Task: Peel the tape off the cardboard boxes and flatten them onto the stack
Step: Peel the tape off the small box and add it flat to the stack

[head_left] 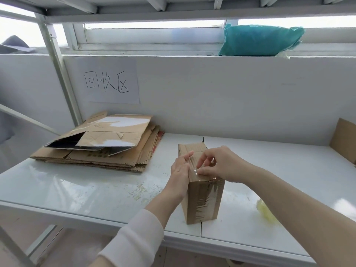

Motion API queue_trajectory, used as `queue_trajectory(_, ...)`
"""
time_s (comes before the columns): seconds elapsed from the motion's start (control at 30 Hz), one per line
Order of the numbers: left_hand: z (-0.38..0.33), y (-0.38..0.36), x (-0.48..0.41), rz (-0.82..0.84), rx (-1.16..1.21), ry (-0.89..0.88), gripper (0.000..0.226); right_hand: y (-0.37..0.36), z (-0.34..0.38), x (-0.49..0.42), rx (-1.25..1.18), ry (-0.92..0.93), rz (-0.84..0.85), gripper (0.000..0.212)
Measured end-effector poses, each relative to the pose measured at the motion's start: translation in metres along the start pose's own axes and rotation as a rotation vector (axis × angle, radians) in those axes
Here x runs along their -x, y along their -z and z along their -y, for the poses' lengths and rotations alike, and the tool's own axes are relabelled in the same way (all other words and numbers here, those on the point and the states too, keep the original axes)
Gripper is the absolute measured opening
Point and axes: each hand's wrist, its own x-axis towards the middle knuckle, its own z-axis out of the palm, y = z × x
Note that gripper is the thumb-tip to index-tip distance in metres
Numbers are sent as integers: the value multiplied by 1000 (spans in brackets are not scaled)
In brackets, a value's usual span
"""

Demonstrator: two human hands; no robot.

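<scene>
A small brown cardboard box (202, 201) stands upright on the white shelf (77, 185), sealed with clear tape (207, 199) that runs over its top and down its near face. My left hand (180, 170) lies flat against the box's left side with straight fingers. My right hand (217, 164) is on the box top, its fingertips picking at the tape near the front edge. A stack of flattened cardboard boxes (100, 143) lies at the back left of the shelf.
A paper sign (110, 82) with handwritten characters hangs on the white back wall. A teal bag (260, 40) sits on the window ledge. A crumpled wad of yellowish tape (266, 210) lies at the right. A cardboard piece (344, 140) leans at the far right.
</scene>
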Motion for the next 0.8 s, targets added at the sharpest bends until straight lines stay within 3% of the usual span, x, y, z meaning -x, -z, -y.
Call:
queue_trajectory(0.23, -2, -1, 2, -11, -23, 7, 44, 2, 3, -9, 191, 65, 32, 13)
queue_trajectory(0.43, -3, -1, 3, -21, -50, -12, 43, -3, 5, -11, 263, 99, 64, 37)
queue_trajectory(0.5, -3, -2, 3, -28, -52, -20, 44, -1, 3, -9, 242, 130, 69, 30)
queue_trajectory(0.6, -3, -2, 3, -20, -49, -26, 43, -1, -3, -6, 136, 144, 7, 3)
queue_trajectory(0.8, -2, 1, 7, 9, -65, -18, 45, -2, -5, -5, 91, 132, -24, 9)
